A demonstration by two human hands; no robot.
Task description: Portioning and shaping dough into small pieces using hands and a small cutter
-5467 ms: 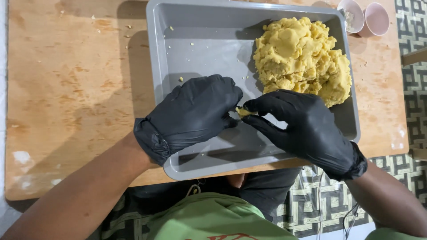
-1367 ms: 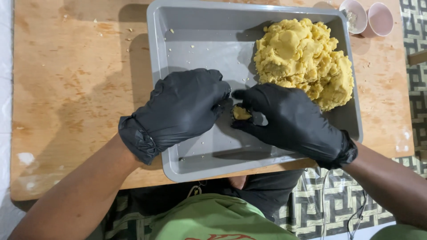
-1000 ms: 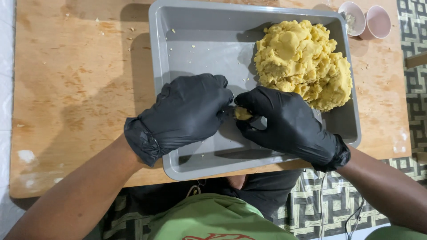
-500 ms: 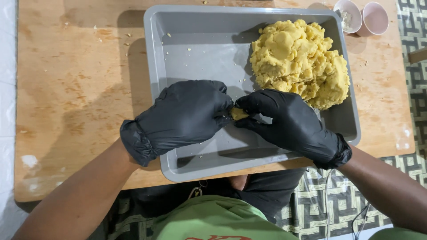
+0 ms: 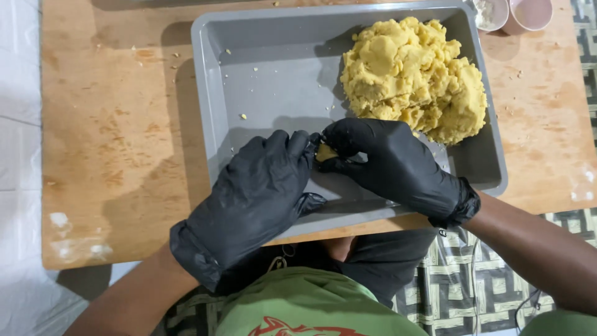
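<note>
Both of my hands wear black gloves and meet over the near part of a grey rectangular tray (image 5: 211,112). My left hand (image 5: 255,199) and my right hand (image 5: 392,165) pinch a small yellow dough piece (image 5: 324,152) between their fingertips; most of it is hidden by the fingers. A big lumpy mound of yellow dough (image 5: 413,74) fills the tray's far right corner, just beyond my right hand.
The tray rests on a worn wooden board (image 5: 112,137) with crumbs and pale smears. Two small pinkish cups (image 5: 516,12) stand at the board's far right corner. A white surface (image 5: 18,155) lies left of the board; patterned floor shows at lower right.
Both hands stay joined on the dough piece while working it; they have shifted slightly within the tray's near half, and the view has tilted a little.
</note>
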